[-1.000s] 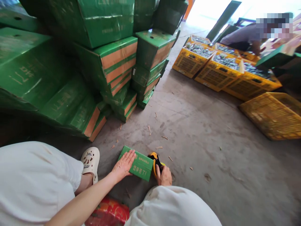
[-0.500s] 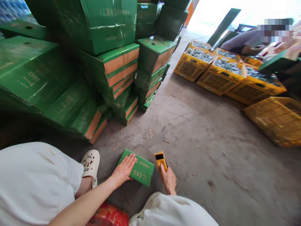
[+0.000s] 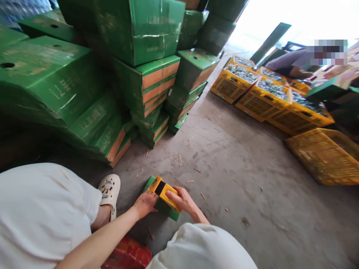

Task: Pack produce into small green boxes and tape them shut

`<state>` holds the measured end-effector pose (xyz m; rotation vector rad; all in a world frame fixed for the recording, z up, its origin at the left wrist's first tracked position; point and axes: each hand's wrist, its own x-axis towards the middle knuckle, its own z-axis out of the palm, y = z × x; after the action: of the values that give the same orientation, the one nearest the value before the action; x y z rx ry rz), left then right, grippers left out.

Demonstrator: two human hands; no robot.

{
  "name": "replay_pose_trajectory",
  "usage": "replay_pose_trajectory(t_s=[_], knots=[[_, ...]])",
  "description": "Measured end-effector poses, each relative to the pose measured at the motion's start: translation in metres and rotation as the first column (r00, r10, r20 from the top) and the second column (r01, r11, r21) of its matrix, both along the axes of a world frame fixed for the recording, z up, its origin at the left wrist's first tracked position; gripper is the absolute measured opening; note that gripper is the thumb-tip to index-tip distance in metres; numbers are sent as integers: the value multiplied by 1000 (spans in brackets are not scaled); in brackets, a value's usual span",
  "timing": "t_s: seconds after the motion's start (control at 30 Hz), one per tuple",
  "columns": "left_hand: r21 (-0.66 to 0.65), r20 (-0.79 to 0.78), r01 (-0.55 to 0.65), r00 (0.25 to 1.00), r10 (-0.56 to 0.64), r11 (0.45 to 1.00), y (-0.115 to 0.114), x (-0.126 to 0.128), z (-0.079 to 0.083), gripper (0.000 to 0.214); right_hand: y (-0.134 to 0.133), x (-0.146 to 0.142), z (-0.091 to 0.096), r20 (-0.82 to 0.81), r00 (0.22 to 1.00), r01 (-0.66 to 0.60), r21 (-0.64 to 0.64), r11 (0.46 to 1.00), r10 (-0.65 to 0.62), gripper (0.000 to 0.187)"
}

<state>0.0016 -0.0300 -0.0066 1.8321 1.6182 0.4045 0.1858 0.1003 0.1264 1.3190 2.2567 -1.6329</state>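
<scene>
A small green carton (image 3: 165, 209) lies on the concrete floor between my knees. My left hand (image 3: 144, 203) rests flat on its near left part, fingers stretched out. My right hand (image 3: 183, 200) is closed round a yellow hand-held tool with a black window (image 3: 162, 188) and holds it across the top of the carton. The carton is mostly hidden by the tool and both hands.
Tall stacks of green cartons (image 3: 134, 71) fill the left and back. Yellow crates (image 3: 260, 93) with packed goods stand at the right, one empty crate (image 3: 322, 155) nearer. A person (image 3: 291, 61) bends over the far crates. My white clog (image 3: 109, 190) is beside the carton; something red (image 3: 129, 254) lies below.
My right hand has swung the yellow tool from the floor right of the carton leftward onto its top. My left hand has stayed on the carton.
</scene>
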Motion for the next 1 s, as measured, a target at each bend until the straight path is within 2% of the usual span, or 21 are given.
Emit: replay_pose_trajectory(t_s=[0.07, 0.13, 0.2, 0.23, 0.27, 0.3, 0.33, 0.37, 0.4, 0.43, 0.53, 0.57, 0.63, 0.8, 1.0], knots=[[-5, -32, 45, 998, -45, 999, -5, -8, 8, 71, 2, 1, -1, 19, 1000, -18, 12, 1000, 18, 63], [43, -4, 19, 1000, -19, 999, -11, -19, 14, 67, 3, 1, 0, 29, 999, -32, 0, 999, 32, 62], [96, 142, -133, 983, 119, 986, -14, -29, 20, 56, 3, 2, 1, 30, 999, -36, -4, 999, 36, 63], [72, 256, -250, 940, 224, 966, -13, -33, 23, 50, 2, 2, 1, 27, 999, -37, -5, 999, 37, 63], [-19, 384, -379, 851, 357, 925, -11, -37, 26, 46, 2, 2, 1, 23, 999, -38, -11, 999, 38, 63], [-159, 490, -482, 719, 493, 861, -7, -39, 30, 44, 1, 2, 2, 18, 999, -38, -22, 999, 38, 64], [-308, 549, -539, 572, 609, 784, -1, -41, 35, 44, 0, 2, 1, 13, 999, -37, -39, 999, 38, 64], [-448, 571, -545, 436, 696, 709, 5, -43, 40, 47, 0, 2, 1, 10, 999, -36, -57, 998, 37, 64], [-564, 573, -511, 324, 753, 649, 11, -44, 46, 51, 0, 2, 1, 8, 999, -35, -71, 997, 35, 65], [-650, 572, -448, 243, 783, 614, 17, -46, 51, 56, -1, 2, 1, 7, 999, -34, -79, 996, 35, 65], [-775, 583, -224, 110, 805, 591, 27, -51, 65, 63, 0, 2, 1, 18, 999, -36, -67, 997, 37, 65], [-790, 582, -174, 87, 808, 588, 28, -53, 69, 63, 1, 2, 1, 20, 999, -39, -62, 997, 40, 65], [-786, 588, -163, 100, 803, 596, 29, -56, 72, 62, 2, 2, 0, 17, 999, -46, -62, 997, 47, 65], [-723, 573, -322, 213, 791, 611, 30, -54, 70, 60, 4, 0, 3, 21, 999, -43, -61, 997, 45, 62], [-587, 593, -490, 282, 754, 645, 33, -50, 59, 58, 6, -9, 7, 65, 996, -55, -35, 998, 58, 61]])
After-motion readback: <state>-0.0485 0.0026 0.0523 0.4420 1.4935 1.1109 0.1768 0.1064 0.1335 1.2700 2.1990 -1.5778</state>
